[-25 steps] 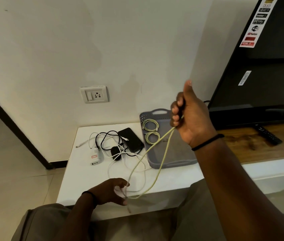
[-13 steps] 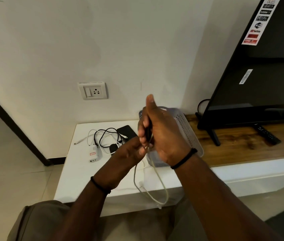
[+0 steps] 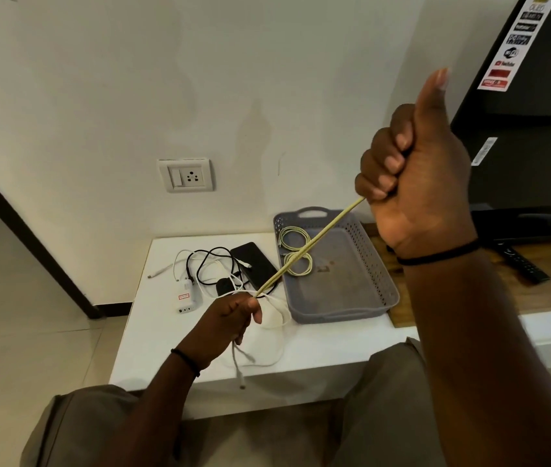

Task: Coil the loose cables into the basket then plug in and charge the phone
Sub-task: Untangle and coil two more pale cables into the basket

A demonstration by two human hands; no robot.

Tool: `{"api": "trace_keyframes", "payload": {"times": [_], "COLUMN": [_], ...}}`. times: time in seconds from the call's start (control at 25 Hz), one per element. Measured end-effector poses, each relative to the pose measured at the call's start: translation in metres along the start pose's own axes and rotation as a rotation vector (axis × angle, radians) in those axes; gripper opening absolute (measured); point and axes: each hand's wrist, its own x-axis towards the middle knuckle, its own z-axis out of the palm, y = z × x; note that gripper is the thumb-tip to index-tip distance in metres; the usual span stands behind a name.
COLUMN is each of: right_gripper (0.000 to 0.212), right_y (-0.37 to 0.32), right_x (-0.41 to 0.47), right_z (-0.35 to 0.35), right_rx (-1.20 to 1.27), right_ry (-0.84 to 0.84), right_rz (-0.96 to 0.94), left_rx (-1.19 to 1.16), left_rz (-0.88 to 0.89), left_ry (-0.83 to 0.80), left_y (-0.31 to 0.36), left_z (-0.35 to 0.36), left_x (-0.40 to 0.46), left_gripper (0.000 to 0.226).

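Where hands met half second before, right hand (image 3: 415, 183) pulled high, left hand (image 3: 233, 313) low; both fists clenched yellow cable (image 3: 311, 246), taut, probably doubled; coiling unfinished above basket (image 3: 373, 261).

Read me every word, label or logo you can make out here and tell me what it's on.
"OLED": top of the sticker strip on the TV bezel.
Wi-Fi logo: same strip, midway down.
"YouTube": same strip, below the Wi-Fi logo, faint.
Other badges on that strip: too blurred to read.
White sticker lower on the TV: too small to read.
Red-bordered label on the white charger: too small to read.
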Motion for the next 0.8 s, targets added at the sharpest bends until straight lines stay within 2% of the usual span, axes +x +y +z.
{"api": "trace_keyframes", "payload": {"times": [0.08,0.16,0.36,0.48,0.56,0.64,0.8], "right_gripper": [0.058,0.058,0.061,0.061,0.06,0.058,0.054], "right_y": [-0.001,0.002,0.009,0.007,0.007,0.01,0.023], "right_x": [0.0,-0.003,-0.013,-0.011,-0.007,-0.002,0.006], "right_z": [-0.002,0.0,0.015,0.015,0.008,-0.008,-0.056], "right_rx": [0.01,-0.004,-0.099,-0.097,-0.086,-0.106,-0.146], "right_ry": [0.011,-0.008,-0.136,-0.148,-0.115,-0.039,0.207], "right_rz": [-0.013,0.006,0.058,0.053,0.027,0.022,0.083], "left_rx": [0.154,0.187,0.252,0.286,0.217,0.112,0.082], "left_rz": [-0.069,-0.141,-0.136,-0.11,-0.114,-0.144,-0.181], "left_ry": [0.036,0.042,0.065,0.132,0.179,0.204,0.158], "left_y": [-0.024,-0.04,-0.055,-0.056,-0.052,-0.049,-0.031], "left_z": [-0.004,-0.004,-0.004,-0.009,-0.012,-0.018,-0.044], "left_x": [-0.001,-0.004,-0.004,-0.007,-0.009,-0.008,-0.013], "left_gripper": [0.043,0.046,0.057,0.051,0.036,0.034,0.025]}}
